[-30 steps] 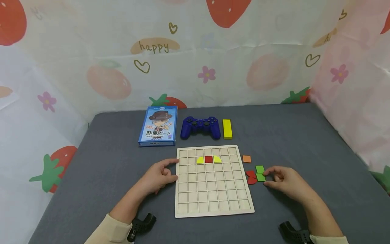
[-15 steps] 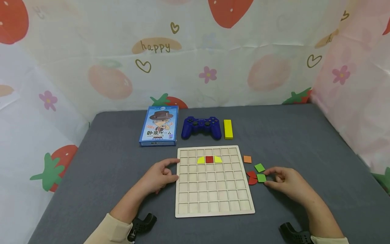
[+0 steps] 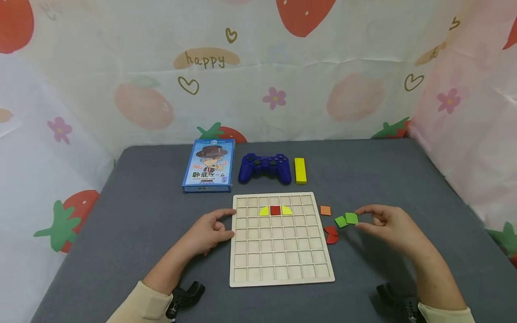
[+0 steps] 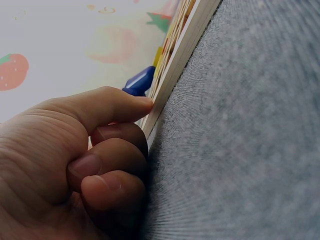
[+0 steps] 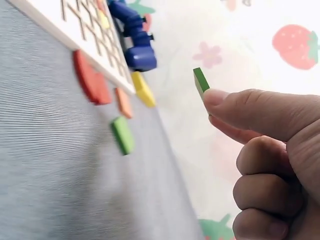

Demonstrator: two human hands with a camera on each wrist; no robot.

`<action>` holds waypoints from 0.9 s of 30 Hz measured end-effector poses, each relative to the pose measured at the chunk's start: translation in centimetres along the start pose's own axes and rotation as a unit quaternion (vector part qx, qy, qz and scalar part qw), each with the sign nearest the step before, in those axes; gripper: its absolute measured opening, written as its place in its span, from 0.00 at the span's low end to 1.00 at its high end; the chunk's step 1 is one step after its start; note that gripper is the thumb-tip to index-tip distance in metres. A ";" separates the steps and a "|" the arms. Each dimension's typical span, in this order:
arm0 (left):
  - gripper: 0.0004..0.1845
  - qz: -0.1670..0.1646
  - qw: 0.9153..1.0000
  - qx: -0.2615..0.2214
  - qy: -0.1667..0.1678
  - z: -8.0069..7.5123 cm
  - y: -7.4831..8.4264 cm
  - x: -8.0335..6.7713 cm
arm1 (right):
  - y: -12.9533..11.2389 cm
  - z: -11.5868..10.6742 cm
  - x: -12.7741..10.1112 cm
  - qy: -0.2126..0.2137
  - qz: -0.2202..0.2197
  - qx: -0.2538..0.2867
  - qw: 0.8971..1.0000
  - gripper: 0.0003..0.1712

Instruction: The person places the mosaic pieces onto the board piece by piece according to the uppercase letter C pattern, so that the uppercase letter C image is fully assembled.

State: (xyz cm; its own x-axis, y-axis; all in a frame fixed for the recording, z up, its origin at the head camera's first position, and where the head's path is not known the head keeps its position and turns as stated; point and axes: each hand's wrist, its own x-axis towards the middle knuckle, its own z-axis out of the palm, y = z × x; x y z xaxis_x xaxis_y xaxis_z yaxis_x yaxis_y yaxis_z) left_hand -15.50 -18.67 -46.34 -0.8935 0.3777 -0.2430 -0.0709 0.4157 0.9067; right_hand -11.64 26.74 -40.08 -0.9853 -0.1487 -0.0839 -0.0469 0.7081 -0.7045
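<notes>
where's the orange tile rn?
Head view: the orange tile lies flat on the grey table, just right of the wooden grid board, above the two red pieces.

two bare hands: left hand (image 3: 208,233), right hand (image 3: 389,229), no rings or watch seen. forearms bare up to cream/beige long sleeves (image 3: 139,307), pushed back near the elbows. black plastic camera mount (image 3: 186,298) strapped at each wrist, curved clamp-like shape. short, unpainted fingernails.
</notes>
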 end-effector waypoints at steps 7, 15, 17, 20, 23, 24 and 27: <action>0.34 0.002 1.000 0.000 0.000 0.0 -0.1 0.0 | -1.4 -2.1 0.5 0.006 -0.024 -0.008 1.000 0.21; 0.33 -0.002 1.000 -0.004 0.001 0.3 -0.1 0.0 | -3.3 -3.7 1.2 0.036 -0.036 -0.026 0.998 0.23; 0.33 -0.004 1.000 -0.005 0.002 0.3 -0.1 -0.1 | -3.9 -3.7 1.4 0.041 -0.042 -0.028 0.998 0.23; 0.33 -0.008 1.000 -0.004 0.005 0.2 -0.1 0.0 | -5.0 -3.5 1.6 0.048 -0.056 -0.024 0.997 0.22; 0.33 -0.011 1.000 0.001 0.008 0.1 0.0 0.0 | -6.1 -3.2 1.9 0.055 -0.070 -0.018 0.996 0.20; 0.33 -0.011 1.000 0.002 0.008 0.1 0.0 0.0 | -6.4 -3.1 1.9 0.056 -0.071 -0.015 0.996 0.20; 0.33 -0.009 1.000 0.005 0.008 0.1 0.1 0.0 | -7.3 -2.8 2.1 0.058 -0.072 -0.007 0.996 0.20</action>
State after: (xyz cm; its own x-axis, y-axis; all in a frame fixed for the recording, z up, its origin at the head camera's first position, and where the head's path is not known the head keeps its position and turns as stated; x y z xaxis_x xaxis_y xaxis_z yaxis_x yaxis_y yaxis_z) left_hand -15.49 -18.57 -46.31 -0.8994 0.3558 -0.2539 -0.0833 0.4307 0.8986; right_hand -13.83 23.19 -33.12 -0.9807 -0.1681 0.1000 -0.1899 0.6954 -0.6931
